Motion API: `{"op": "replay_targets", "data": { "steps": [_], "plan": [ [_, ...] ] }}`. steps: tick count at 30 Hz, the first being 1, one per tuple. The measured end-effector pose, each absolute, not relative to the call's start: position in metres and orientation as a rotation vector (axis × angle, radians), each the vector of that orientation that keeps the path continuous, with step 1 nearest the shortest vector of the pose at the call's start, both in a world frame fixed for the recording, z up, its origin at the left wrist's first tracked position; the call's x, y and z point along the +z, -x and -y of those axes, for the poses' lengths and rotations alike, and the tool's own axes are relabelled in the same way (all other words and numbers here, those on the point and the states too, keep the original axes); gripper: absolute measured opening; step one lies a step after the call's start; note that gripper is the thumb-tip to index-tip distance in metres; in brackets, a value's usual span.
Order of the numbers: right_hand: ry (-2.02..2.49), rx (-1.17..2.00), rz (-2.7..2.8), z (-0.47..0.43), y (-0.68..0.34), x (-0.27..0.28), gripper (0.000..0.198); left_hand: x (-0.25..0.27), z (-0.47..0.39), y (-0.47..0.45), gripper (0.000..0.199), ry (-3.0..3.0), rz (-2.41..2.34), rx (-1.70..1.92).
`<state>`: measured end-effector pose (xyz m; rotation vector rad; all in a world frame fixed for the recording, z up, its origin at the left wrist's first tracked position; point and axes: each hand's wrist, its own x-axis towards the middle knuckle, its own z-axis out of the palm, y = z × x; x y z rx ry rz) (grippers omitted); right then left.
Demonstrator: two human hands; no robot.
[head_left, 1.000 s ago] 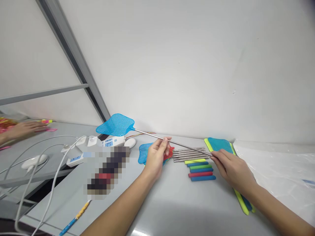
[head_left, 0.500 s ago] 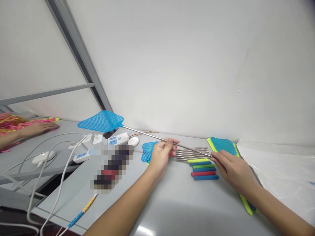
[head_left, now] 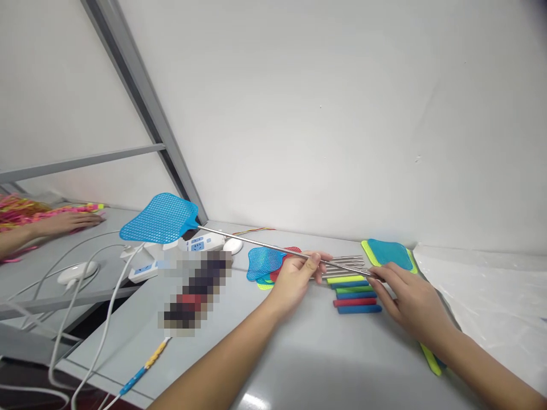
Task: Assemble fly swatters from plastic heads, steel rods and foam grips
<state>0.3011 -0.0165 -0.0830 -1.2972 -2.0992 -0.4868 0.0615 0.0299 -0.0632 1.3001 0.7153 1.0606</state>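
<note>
Blue swatter extends past left grip, rod tip in right grip

Left hand: bare, slender-fingered
Left forearm: bare as far as the view reaches, smooth, tapering toward the hand
Right hand: bare, slender-fingered too
Right forearm: bare, slim, evenly narrowing

Bright light, glare on desk, darkened upper-right corner, pixelated patch
</note>
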Motion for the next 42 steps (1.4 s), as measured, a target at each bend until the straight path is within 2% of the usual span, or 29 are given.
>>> {"op": "replay_targets", "data": {
  "steps": [7, 19, 23, 28, 33, 39, 42],
  "plan": [
    [1.283, -0.518, 2.134, 0.018, -0.297, -0.080, 0.018, -0.064, -0.023, -0.067, 0.042, -1.357, -0.700, 0.991],
    [1.287, -0.557, 2.084, 0.005, -0.313, -0.087, 0.017, -0.052, -0.040, -0.046, 0.042, -1.116, -0.815, 1.352],
    [1.268, -0.518, 2.076, 0.007, -0.315, -0.087, 0.016, -0.052, -0.038, -0.048, 0.037, -1.123, -0.768, 1.270],
    [1.317, -0.473, 2.077, 0.015, -0.306, -0.082, 0.018, -0.056, -0.030, -0.057, 0.041, -1.302, -0.764, 1.137],
    [1.269, -0.582, 2.138, 0.020, -0.296, -0.079, 0.019, -0.061, -0.017, -0.070, 0.044, -1.392, -0.690, 1.005],
    [1.222, -0.674, 2.146, 0.012, -0.304, -0.074, 0.019, -0.057, -0.021, -0.067, 0.045, -1.340, -0.799, 1.183],
    [1.201, -0.706, 2.112, 0.007, -0.316, -0.075, 0.016, -0.053, -0.027, -0.060, 0.039, -1.200, -0.773, 1.281]
  ]
}}
